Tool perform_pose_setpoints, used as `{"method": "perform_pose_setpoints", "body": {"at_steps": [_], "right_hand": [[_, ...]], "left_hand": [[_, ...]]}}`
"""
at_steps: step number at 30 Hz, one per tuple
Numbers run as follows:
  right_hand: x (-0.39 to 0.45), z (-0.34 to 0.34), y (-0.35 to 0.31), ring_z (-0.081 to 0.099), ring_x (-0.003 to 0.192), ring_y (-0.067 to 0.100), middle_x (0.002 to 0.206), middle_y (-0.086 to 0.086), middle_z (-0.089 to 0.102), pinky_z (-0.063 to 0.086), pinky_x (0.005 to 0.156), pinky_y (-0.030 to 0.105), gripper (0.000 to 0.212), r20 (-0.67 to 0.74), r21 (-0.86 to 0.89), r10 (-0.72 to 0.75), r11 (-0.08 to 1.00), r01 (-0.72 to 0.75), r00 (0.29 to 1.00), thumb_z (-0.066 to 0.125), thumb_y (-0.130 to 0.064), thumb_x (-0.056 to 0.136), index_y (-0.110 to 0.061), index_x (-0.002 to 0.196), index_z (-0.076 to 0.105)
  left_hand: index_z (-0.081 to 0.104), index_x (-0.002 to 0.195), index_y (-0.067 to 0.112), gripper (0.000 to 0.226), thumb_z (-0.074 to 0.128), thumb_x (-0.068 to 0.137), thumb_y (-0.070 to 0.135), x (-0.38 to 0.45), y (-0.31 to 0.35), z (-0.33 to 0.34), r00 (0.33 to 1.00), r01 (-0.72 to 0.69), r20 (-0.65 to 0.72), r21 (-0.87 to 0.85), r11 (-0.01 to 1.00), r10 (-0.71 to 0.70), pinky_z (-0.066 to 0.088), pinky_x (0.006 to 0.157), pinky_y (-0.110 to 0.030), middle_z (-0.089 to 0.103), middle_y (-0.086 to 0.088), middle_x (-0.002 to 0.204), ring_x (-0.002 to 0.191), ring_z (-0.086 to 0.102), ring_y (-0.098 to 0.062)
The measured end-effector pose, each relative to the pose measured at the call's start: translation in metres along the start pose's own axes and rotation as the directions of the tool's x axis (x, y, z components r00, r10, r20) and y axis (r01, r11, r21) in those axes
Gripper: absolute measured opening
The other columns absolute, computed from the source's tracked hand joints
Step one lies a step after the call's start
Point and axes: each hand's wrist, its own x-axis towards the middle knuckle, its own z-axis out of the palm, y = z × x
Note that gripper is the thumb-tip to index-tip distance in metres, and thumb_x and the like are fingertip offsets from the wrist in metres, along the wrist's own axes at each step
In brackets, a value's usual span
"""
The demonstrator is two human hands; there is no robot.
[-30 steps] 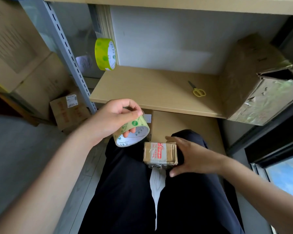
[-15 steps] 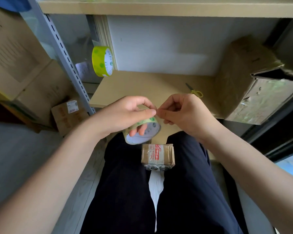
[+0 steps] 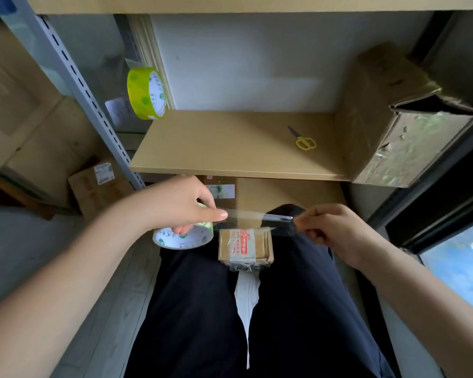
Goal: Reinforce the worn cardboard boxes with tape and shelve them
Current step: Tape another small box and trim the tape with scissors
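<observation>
Your left hand (image 3: 180, 205) was curled round the tape roll (image 3: 183, 237), fingers through its core and the thumb laid flat along the top where the strip left the roll, while your right hand (image 3: 331, 227) pinched the free end of the clear tape strip (image 3: 257, 216) between thumb and fingertips. The strip ran taut between your hands, just above the small cardboard box (image 3: 245, 248), which sat unheld on your lap across both thighs, its top already crossed by old tape and a red-printed label. That was the weak point: nothing steadied the box, so a shift of your knees or a drag from the sticky strip could have tipped it into the gap between your legs and onto the floor. The strip itself could have twisted or folded back on itself if your hands had drifted closer, and it could have grabbed your trousers had it sagged. You also had no free hand for the yellow scissors (image 3: 304, 140), which lay well apart on the wooden shelf (image 3: 230, 165), so cutting probably meant letting go of one end, and a loose end tends to snap back onto the roll. A second tape roll (image 3: 146, 92) stood on edge at the shelf's far left corner, and the large worn box (image 3: 399, 118) sat at its right end.
</observation>
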Motion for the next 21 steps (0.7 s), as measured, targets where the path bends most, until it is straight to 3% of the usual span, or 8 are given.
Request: {"method": "perform_pose_setpoints", "body": {"at_steps": [5, 8, 10, 13, 15, 17, 19, 21], "right_hand": [[0.012, 0.024, 0.013, 0.054, 0.051, 0.006, 0.058, -0.006, 0.065, 0.04, 0.047, 0.017, 0.016, -0.017, -0.32, -0.028, 0.947, 0.021, 0.999, 0.077, -0.012, 0.079, -0.016, 0.065, 0.072], [0.01, 0.046, 0.021, 0.061, 0.064, -0.002, 0.062, -0.016, 0.064, 0.039, 0.052, 0.005, 0.016, 0.078, -0.57, -0.191, 0.797, 0.201, 0.978, 0.071, -0.018, 0.087, -0.027, 0.075, 0.064], [0.004, 0.05, 0.021, 0.064, 0.077, 0.012, 0.076, -0.013, 0.063, 0.04, 0.056, 0.011, 0.009, 0.092, -0.68, -0.25, 0.691, 0.245, 0.964, 0.068, -0.026, 0.091, -0.025, 0.093, 0.059], [-0.003, 0.039, 0.02, 0.064, 0.098, 0.024, 0.113, -0.003, 0.06, 0.049, 0.068, 0.031, 0.07, -0.009, -0.889, -0.329, 0.435, 0.143, 0.944, 0.073, -0.041, 0.086, -0.019, 0.142, 0.039], [-0.01, 0.032, 0.011, 0.065, 0.1, 0.024, 0.117, -0.003, 0.064, 0.051, 0.073, 0.032, 0.055, -0.101, -0.807, -0.545, 0.534, 0.253, 0.832, 0.066, -0.033, 0.092, -0.02, 0.142, 0.047], [-0.017, 0.043, 0.002, 0.065, 0.101, 0.019, 0.116, -0.004, 0.07, 0.051, 0.086, 0.031, 0.034, -0.017, -0.73, -0.725, 0.48, 0.486, 0.689, 0.051, -0.033, 0.101, -0.02, 0.13, 0.062], [-0.022, 0.073, 0.008, 0.06, 0.112, 0.016, 0.125, -0.003, 0.067, 0.044, 0.099, 0.026, 0.037, 0.225, -0.687, -0.661, 0.413, 0.598, 0.716, 0.043, -0.034, 0.104, -0.018, 0.131, 0.062], [-0.022, 0.092, 0.02, 0.059, 0.11, 0.017, 0.121, -0.003, 0.065, 0.048, 0.091, 0.026, 0.031, 0.336, -0.707, -0.555, 0.386, 0.593, 0.761, 0.05, -0.025, 0.103, -0.021, 0.13, 0.062]], "left_hand": [[0.072, 0.095, 0.029, 0.032, 0.058, 0.092, 0.058, 0.017, -0.009, 0.004, 0.986, 0.086, 0.13, 0.13, 0.988, -0.103, 0.038, 0.042, -0.011, 0.064, 0.006, 0.048, 0.036, 0.051, -0.001], [0.073, 0.098, 0.028, 0.034, 0.055, 0.094, 0.058, 0.024, -0.015, 0.015, 0.97, 0.09, 0.21, 0.164, 0.982, -0.124, 0.038, 0.046, -0.012, 0.064, 0.005, 0.05, 0.038, 0.051, -0.001], [0.073, 0.097, 0.028, 0.035, 0.054, 0.095, 0.057, 0.027, -0.019, 0.018, 0.968, 0.092, 0.218, 0.17, 0.981, -0.128, 0.036, 0.041, -0.008, 0.065, 0.005, 0.051, 0.038, 0.051, -0.001], [0.072, 0.096, 0.031, 0.035, 0.052, 0.095, 0.059, 0.029, -0.023, 0.018, 0.969, 0.083, 0.217, 0.175, 0.981, -0.121, 0.033, 0.039, -0.007, 0.065, 0.007, 0.051, 0.039, 0.052, 0.001], [0.071, 0.093, 0.032, 0.034, 0.051, 0.095, 0.06, 0.031, -0.025, 0.019, 0.969, 0.072, 0.222, 0.165, 0.984, -0.108, 0.034, 0.041, -0.009, 0.065, 0.007, 0.051, 0.039, 0.052, 0.0], [0.072, 0.092, 0.032, 0.034, 0.052, 0.094, 0.06, 0.032, -0.025, 0.019, 0.968, 0.07, 0.226, 0.154, 0.986, -0.104, 0.037, 0.045, -0.012, 0.065, 0.006, 0.052, 0.039, 0.051, -0.001], [0.072, 0.093, 0.032, 0.032, 0.054, 0.093, 0.059, 0.033, -0.024, 0.019, 0.965, 0.073, 0.239, 0.15, 0.986, -0.108, 0.041, 0.051, -0.017, 0.065, 0.006, 0.052, 0.039, 0.051, -0.003], [0.073, 0.091, 0.031, 0.03, 0.057, 0.093, 0.056, 0.033, -0.023, 0.022, 0.964, 0.063, 0.249, 0.14, 0.988, -0.097, 0.044, 0.056, -0.02, 0.064, 0.006, 0.051, 0.038, 0.051, -0.003]]}}
